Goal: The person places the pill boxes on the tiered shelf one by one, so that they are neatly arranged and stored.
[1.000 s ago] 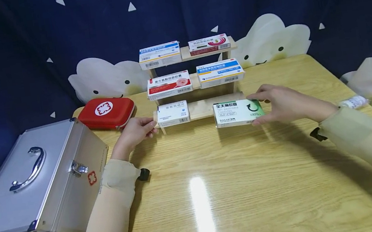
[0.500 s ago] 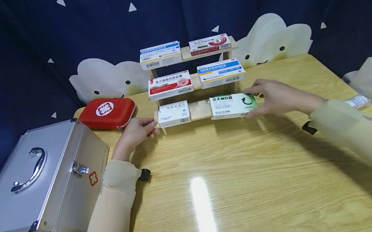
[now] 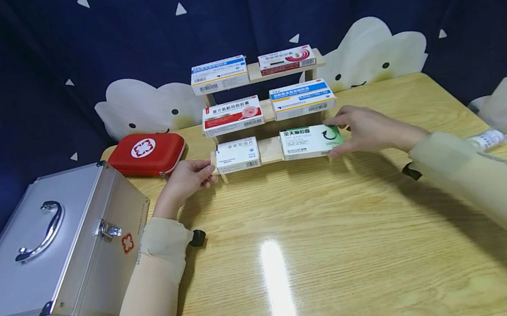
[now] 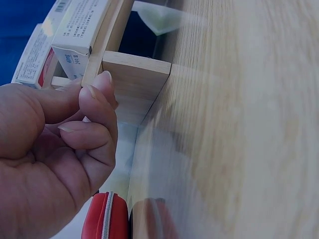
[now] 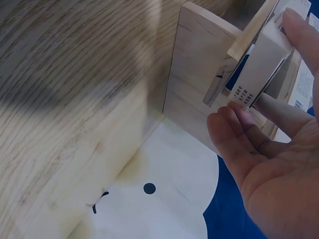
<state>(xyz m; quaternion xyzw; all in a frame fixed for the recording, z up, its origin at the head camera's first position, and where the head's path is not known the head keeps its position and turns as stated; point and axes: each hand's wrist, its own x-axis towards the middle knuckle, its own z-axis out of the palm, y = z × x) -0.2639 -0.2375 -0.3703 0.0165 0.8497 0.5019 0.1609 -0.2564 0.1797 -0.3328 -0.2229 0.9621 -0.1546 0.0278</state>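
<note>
A three-tier wooden shelf (image 3: 270, 150) stands at the back of the table with two medicine boxes on each tier. My right hand (image 3: 370, 129) grips the right end of a white and green capsule box (image 3: 306, 143) at the bottom tier, its thumb at the lower front edge. In the right wrist view this box (image 5: 261, 62) lies close over the shelf board, beside the upright (image 5: 197, 69). My left hand (image 3: 184, 182) pinches the left end of the bottom tier. The left wrist view shows thumb and fingertips on that board's end, beside a white tablet box (image 4: 79, 35).
A silver case (image 3: 48, 243) with a handle stands at left, with a red zipped first-aid pouch (image 3: 147, 153) behind it. A small white bottle (image 3: 489, 139) lies by the right sleeve. A dark blue curtain (image 3: 234, 11) hangs behind the table (image 3: 343, 253).
My right hand has moved the capsule box left and back, from in front of the bottom tier onto its right side. The left hand has kept its hold on the shelf.
</note>
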